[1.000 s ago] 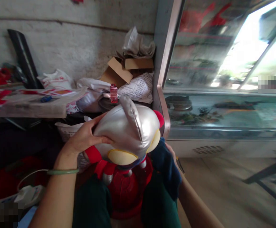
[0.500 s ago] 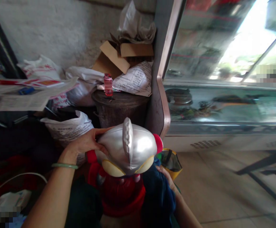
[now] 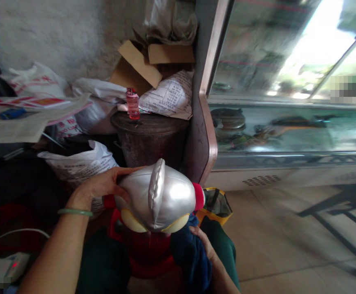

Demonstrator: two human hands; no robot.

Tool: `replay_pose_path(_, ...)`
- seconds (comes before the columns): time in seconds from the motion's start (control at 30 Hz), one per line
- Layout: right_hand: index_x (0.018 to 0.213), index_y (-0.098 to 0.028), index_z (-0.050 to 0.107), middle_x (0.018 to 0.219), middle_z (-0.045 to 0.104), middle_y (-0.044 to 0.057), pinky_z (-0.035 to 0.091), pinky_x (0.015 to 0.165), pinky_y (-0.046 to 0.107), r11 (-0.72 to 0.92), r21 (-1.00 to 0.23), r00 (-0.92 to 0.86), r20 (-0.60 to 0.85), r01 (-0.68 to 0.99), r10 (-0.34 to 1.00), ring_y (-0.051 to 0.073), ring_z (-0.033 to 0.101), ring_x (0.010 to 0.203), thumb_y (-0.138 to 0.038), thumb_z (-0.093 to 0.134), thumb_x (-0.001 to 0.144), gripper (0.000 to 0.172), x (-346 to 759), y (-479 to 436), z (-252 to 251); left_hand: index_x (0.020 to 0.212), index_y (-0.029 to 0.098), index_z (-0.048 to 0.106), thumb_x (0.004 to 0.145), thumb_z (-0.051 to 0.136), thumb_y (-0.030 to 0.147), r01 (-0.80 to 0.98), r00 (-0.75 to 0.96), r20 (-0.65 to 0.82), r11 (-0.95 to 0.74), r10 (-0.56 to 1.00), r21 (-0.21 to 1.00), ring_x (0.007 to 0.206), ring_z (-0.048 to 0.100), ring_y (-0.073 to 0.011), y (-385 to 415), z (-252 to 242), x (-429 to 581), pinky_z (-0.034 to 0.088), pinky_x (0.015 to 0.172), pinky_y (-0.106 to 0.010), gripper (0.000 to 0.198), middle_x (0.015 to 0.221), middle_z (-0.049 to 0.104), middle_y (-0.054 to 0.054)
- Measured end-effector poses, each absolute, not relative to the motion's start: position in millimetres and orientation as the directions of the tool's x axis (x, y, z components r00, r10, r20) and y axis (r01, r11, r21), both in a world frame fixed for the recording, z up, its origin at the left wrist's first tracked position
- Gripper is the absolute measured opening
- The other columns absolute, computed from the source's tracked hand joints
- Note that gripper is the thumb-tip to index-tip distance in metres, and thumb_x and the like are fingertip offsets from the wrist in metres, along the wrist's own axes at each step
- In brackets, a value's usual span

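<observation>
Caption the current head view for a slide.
The left hand grips a silver-headed toy while the right hand holds a dark blue cloth.

A single view from the head — close above the hands [image 3: 104, 184], facing forward and down.

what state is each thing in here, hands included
left hand: gripping the side of the toy's head
right hand: holding the blue cloth
silver-headed toy: held, facing the person
blue cloth: bunched up
pink bottle: upright, cap on
dark drum: covered, bottle on top
cardboard box: flaps open
yellow-edged bag: open at the top
white device: red light lit
</observation>
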State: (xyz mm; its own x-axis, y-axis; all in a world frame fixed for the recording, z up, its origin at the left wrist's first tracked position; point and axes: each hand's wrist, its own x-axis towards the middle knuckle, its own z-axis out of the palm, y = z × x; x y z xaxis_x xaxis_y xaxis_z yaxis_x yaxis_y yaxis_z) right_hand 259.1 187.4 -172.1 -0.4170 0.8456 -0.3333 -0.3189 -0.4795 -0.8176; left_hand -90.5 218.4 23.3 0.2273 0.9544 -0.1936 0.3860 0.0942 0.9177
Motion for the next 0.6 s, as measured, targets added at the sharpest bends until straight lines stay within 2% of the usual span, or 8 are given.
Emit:
replay_pose_path(0.1, 0.078, -0.032, 0.076, 0.092, 0.080, 0.005, 0.054, 0.102, 0.051, -0.514, -0.785, -0.419, -0.361, -0.346, 0.833, 0.039, 0.071, 0.112, -0.051, 0.080, 0.061, 0.026, 258.2, 184.1, -178.6, 0.141, 0.035, 0.061, 0.049, 0.098, 0.021, 0.372, 0.240, -0.199, 0.100, 0.950, 0.923, 0.123, 0.065, -0.0359, 215.9, 24.3, -89.4, 0.051, 0.110, -0.048, 0.101, 0.131, 0.073, -0.003)
replay_pose_path(0.2, 0.083, -0.028, 0.075, 0.094, 0.081, 0.006, 0.054, 0.103, 0.049, -0.541, -0.753, -0.429, -0.377, -0.374, 0.821, 0.037, 0.073, 0.107, -0.049, 0.080, 0.062, 0.030, 257.8, 182.4, -182.3, 0.144, 0.038, 0.058, 0.053, 0.098, 0.024, 0.417, 0.274, -0.162, 0.034, 0.948, 0.908, 0.136, 0.056, -0.0364, 210.1, 29.7, -89.2, 0.043, 0.118, -0.049, 0.101, 0.144, 0.065, -0.001)
replay_pose_path(0.33, 0.084, -0.026, 0.073, 0.098, 0.081, 0.006, 0.054, 0.102, 0.050, -0.546, -0.727, -0.452, -0.355, -0.417, 0.818, 0.037, 0.074, 0.104, -0.046, 0.082, 0.060, 0.032, 252.5, 180.5, -182.3, 0.147, 0.040, 0.055, 0.058, 0.096, 0.031, 0.470, 0.242, -0.146, 0.015, 0.959, 0.882, 0.141, 0.052, -0.0345, 196.2, 29.4, -95.0, 0.038, 0.122, -0.048, 0.098, 0.150, 0.060, 0.001)
replay_pose_path(0.43, 0.084, -0.026, 0.074, 0.099, 0.081, 0.009, 0.054, 0.103, 0.051, -0.553, -0.711, -0.485, -0.332, -0.435, 0.809, 0.039, 0.074, 0.104, -0.041, 0.084, 0.059, 0.031, 248.2, 177.0, -183.5, 0.148, 0.036, 0.056, 0.061, 0.094, 0.039, 0.422, 0.139, -0.164, 0.091, 0.977, 0.902, 0.139, 0.054, -0.0372, 181.8, 17.6, -102.2, 0.039, 0.121, -0.052, 0.095, 0.150, 0.060, -0.002)
replay_pose_path(0.6, 0.107, -0.026, 0.072, 0.099, 0.081, 0.004, 0.050, 0.109, 0.048, -0.572, -0.688, -0.515, -0.325, -0.447, 0.793, 0.030, 0.075, 0.104, -0.037, 0.078, 0.069, 0.040, 246.6, 169.3, -189.9, 0.144, 0.032, 0.059, 0.064, 0.091, 0.049, 0.385, -0.066, -0.078, 0.097, 0.995, 0.918, 0.145, 0.048, -0.0350, 157.9, -15.7, -108.5, 0.027, 0.128, -0.052, 0.088, 0.151, 0.059, -0.005)
